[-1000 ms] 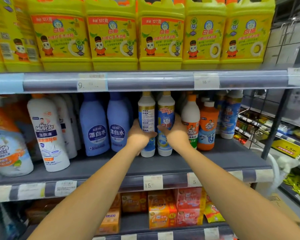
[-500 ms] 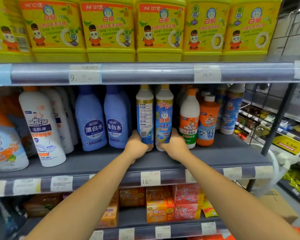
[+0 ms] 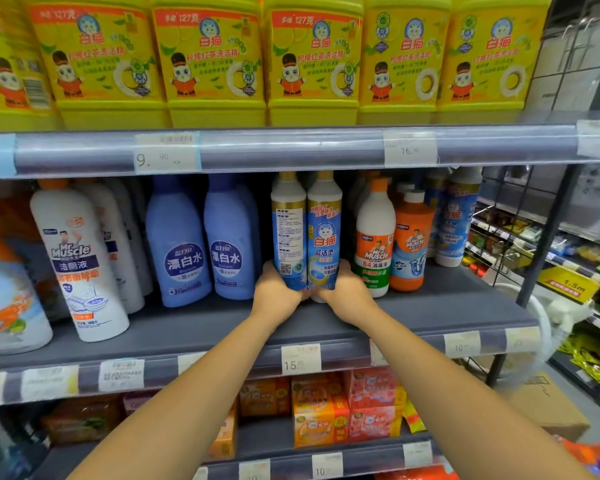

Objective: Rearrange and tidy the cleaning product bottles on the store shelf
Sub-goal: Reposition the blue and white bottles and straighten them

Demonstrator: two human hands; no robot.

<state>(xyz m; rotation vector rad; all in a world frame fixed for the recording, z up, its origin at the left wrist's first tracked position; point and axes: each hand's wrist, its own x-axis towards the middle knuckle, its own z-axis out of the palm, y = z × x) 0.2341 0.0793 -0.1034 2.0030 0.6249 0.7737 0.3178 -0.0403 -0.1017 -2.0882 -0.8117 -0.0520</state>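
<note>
Arms are reaching forward from the bottom of the view, both nearly straight and converging on the middle shelf [image 3: 222, 327]. The left hand [image 3: 277, 293] is curling its fingers round the base of the back-label bottle [image 3: 289, 233]. The right hand [image 3: 347, 292] is gripping the base of the cat-label bottle [image 3: 324, 237] in the same way. The two hands are lying close together, backs towards the camera, one on each outer side of the pair.

Both bottles are standing upright and touching each other along their sides, their gold caps just under the edge of the shelf above. The hands are covering the bases, so I cannot tell whether these are resting on the shelf or lifted just off it. The pair is sitting between the blue bleach bottles [image 3: 179, 251] on the left and the white Mr Muscle bottle [image 3: 374, 233] on the right, with the orange bottle [image 3: 411, 244] just beside that one.
</note>
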